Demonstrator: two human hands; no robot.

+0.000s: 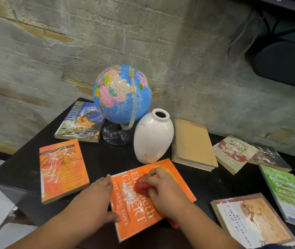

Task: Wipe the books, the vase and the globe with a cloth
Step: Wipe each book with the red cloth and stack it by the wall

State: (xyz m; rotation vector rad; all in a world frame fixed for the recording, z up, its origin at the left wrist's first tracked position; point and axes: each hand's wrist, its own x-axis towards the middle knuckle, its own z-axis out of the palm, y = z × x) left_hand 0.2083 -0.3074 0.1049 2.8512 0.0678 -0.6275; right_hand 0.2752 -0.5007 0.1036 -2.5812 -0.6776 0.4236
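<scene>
Several books [63,169]: mostly paperbacks, lying flat across the black table [98,159], many covers streaked white; probably light and bendy, apt to skid under a rub, so best pinned at an edge.
Orange book [134,212]: flat at the near edge of the table, just in front of the vase; glossy cover, likely slick.
Left hand [103,193]: fingers straight along the book's left edge, thumb at its near corner; steadying, gripping nothing.
Right hand [158,187]: fingers curled round the red cloth [143,187], pressing it onto the middle of the cover.
Cloth: soft, bunched, mostly hidden under the hand.
Vase [153,139]: white, glazed, a few brown specks, standing between globe and tan hardback [193,142]; surely breakable and smooth, safest held round the body.
Globe [122,94]: at the back on a dark round stand; looks hollow and light, probably free to spin, so better steadied by stand or arc.
Surface: black, matt, faintly scuffed.
Room: rough grey block wall [53,51] behind; dark equipment and cables upper right.
</scene>
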